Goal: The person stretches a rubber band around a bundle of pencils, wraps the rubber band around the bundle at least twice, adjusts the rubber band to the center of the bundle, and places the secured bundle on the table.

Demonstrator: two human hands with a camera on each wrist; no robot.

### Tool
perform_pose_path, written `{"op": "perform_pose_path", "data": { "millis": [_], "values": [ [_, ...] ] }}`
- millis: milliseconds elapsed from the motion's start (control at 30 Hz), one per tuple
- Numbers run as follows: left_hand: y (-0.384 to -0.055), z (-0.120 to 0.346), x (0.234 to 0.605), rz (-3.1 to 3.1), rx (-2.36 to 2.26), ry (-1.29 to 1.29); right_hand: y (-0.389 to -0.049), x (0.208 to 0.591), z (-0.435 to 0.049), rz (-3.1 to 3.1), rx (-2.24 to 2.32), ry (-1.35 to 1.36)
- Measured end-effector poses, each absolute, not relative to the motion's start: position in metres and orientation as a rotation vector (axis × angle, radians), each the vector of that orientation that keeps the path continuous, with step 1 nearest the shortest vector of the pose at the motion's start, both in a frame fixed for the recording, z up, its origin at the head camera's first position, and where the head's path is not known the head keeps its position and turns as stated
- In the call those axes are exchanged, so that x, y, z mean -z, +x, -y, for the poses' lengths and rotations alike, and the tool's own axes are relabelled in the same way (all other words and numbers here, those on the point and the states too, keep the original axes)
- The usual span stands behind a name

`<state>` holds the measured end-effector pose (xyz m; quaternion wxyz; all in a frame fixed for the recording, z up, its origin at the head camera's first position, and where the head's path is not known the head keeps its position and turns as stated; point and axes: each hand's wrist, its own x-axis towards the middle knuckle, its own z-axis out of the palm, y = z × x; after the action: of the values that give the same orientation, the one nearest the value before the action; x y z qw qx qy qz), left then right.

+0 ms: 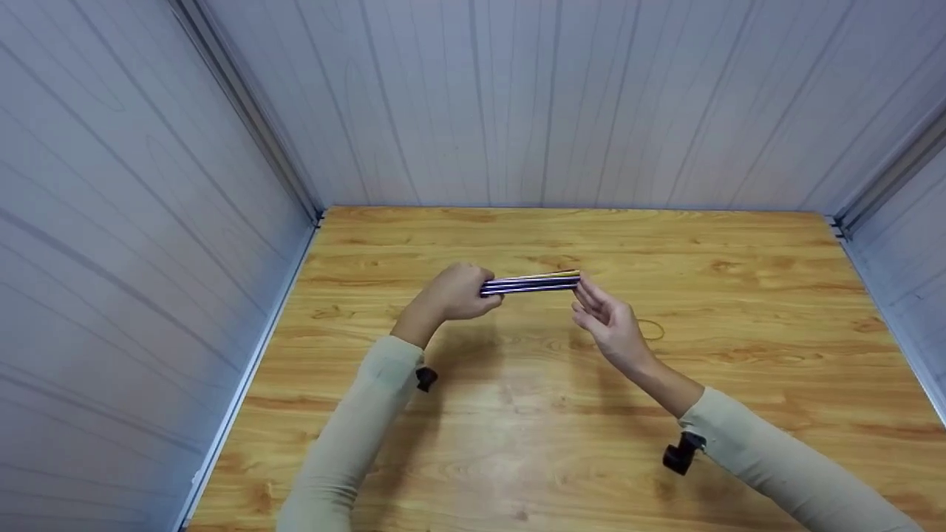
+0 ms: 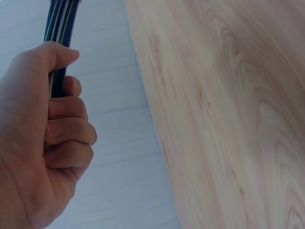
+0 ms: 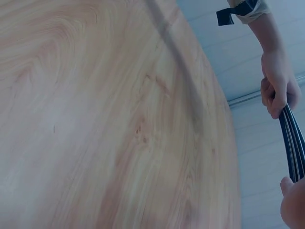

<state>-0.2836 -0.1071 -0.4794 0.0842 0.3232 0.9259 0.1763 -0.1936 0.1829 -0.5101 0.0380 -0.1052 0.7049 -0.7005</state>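
Note:
My left hand point(image 1: 458, 290) grips one end of a bundle of slim, dark pencil-like sticks point(image 1: 533, 283), held above the table. The sticks lie side by side, dark blue with shiny light stripes. In the left wrist view, the left hand's fingers point(image 2: 69, 129) curl round the bundle point(image 2: 61, 28), which points up and away. At the bundle's other end are the fingertips of my right hand point(image 1: 612, 325), touching the stick ends, while its thumb stands apart below. The right wrist view shows the bundle point(image 3: 291, 138) between both hands.
A thin yellowish loop, like a rubber band point(image 1: 661, 330), lies on the wood-grain table point(image 1: 517, 443) beside the right wrist. Pale panelled walls point(image 1: 517, 103) rise behind the table and along both sides. A dark wrist device point(image 1: 680, 454) hangs at the right cuff.

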Motion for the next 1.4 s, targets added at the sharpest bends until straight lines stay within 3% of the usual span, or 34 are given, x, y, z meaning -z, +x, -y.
{"op": "perform_pose_path", "data": {
  "millis": [700,1400],
  "values": [
    [-0.273,0.103,0.477,-2.860,-0.485,1.095,-0.198,0.507,-0.180,-2.203,2.043,-0.423],
    [-0.270,0.109,0.479,-2.891,-0.553,0.988,-0.197,0.498,-0.181,-2.108,2.123,-0.523]
  ]
}}
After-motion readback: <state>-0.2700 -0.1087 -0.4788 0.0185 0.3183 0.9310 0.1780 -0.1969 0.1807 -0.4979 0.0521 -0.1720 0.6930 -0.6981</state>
